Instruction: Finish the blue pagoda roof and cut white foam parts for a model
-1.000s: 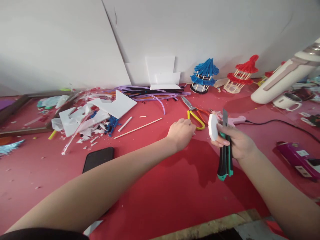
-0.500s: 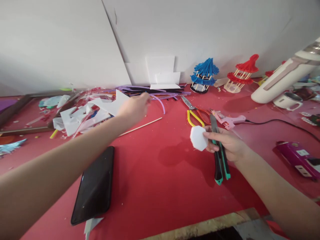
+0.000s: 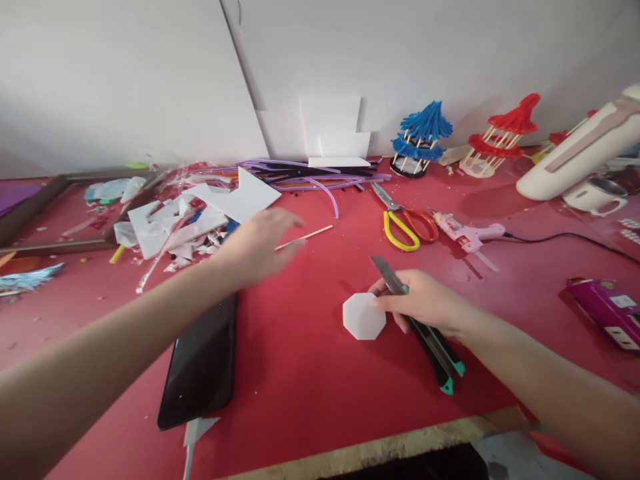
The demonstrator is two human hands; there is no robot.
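Note:
My right hand (image 3: 420, 303) pinches a small white octagonal piece (image 3: 364, 317) between thumb and fingers. The same hand also holds a utility knife (image 3: 430, 350) with its blade (image 3: 387, 273) out, pointing up and left; two green ends show at the bottom of its black handle. My left hand (image 3: 263, 247) is in the air with thumb and fingers apart, holding nothing. Beneath and beyond it lies a thin wooden stick (image 3: 317, 233), partly hidden by the hand. A black phone (image 3: 203, 363) lies under my left forearm, which covers its upper part.
Scissors (image 3: 401, 230) and a pink glue gun (image 3: 467, 233) lie beyond my right hand. Further back stand blue (image 3: 423, 140) and red (image 3: 503, 137) pavilion models, a bottle (image 3: 575, 150) and a mug (image 3: 595, 195). White scraps (image 3: 173, 223) and purple strips (image 3: 325, 190) lie at left and back.
My left hand has drawn back toward me from the strips, and its fingers have spread. My right hand has moved left and nearer, bringing the octagonal piece and knife low over the table.

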